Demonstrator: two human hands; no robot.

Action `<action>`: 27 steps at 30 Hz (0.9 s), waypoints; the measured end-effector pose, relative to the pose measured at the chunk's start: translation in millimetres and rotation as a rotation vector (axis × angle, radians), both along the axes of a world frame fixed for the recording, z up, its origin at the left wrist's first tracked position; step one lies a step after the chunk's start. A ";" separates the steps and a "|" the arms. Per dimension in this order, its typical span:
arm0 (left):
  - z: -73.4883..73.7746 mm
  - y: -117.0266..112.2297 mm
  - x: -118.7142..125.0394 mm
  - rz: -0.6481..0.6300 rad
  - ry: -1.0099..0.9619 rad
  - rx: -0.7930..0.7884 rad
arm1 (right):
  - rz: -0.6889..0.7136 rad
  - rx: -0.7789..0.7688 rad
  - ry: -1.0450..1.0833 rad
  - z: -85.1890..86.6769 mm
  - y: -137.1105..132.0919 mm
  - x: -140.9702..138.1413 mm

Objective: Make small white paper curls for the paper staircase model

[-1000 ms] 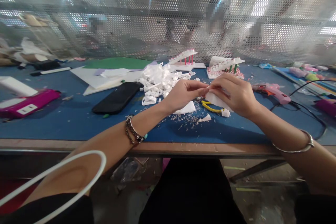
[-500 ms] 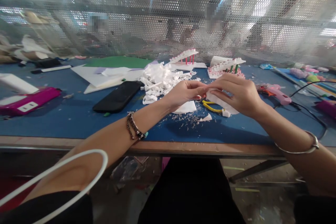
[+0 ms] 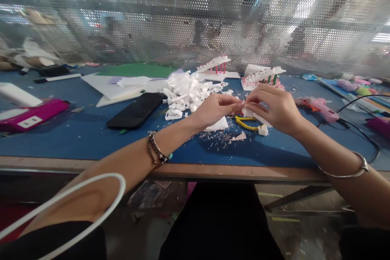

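My left hand (image 3: 217, 109) and my right hand (image 3: 272, 107) meet fingertip to fingertip above the blue table. Thumb and fingers of both are pinched together at a small piece of white paper (image 3: 248, 112), part of which shows under my right hand. Just below lie yellow-handled scissors (image 3: 245, 123), partly hidden by the hands. A folded white paper (image 3: 217, 124) rests under my left hand, and a small white paper scrap (image 3: 263, 130) sits by the scissors' handle. Behind my left hand rises a heap of crumpled white paper pieces (image 3: 185, 89).
A black phone (image 3: 137, 110) lies left of the heap. Two small models (image 3: 217, 67) with slanted white tops stand at the back. To the right is a pink glue gun (image 3: 324, 109) with a black cord. A magenta box (image 3: 33, 115) is at far left; green sheet (image 3: 137, 70) behind.
The fingers of my right hand have drawn in, and less white paper shows beneath them. My left hand stays nearly in place, still pinched.
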State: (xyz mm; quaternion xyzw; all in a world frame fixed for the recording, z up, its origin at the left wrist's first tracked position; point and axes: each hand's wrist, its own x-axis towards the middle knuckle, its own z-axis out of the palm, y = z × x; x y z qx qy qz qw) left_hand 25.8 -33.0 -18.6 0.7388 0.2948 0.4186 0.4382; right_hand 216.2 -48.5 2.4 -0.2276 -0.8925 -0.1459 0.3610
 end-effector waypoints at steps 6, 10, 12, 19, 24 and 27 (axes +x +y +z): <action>-3.6 -3.7 2.2 0.124 0.008 0.397 | -0.029 -0.046 0.096 -3.1 2.0 -1.4; -1.8 -8.8 3.8 0.122 -0.011 0.545 | -0.059 -0.053 0.207 -4.6 -3.0 -5.8; -0.2 -10.0 4.3 0.118 -0.026 0.567 | -0.063 -0.094 0.278 -4.9 -5.9 -8.6; 5.9 -7.5 0.6 0.096 -0.028 0.624 | 0.028 -0.294 0.396 -3.4 -6.5 -7.7; 9.9 -10.4 -0.8 0.042 -0.076 0.499 | 0.034 -0.315 0.405 0.7 -7.5 -5.4; 10.7 -11.0 0.1 0.003 -0.144 0.367 | 0.057 -0.389 0.416 2.2 -8.2 -5.6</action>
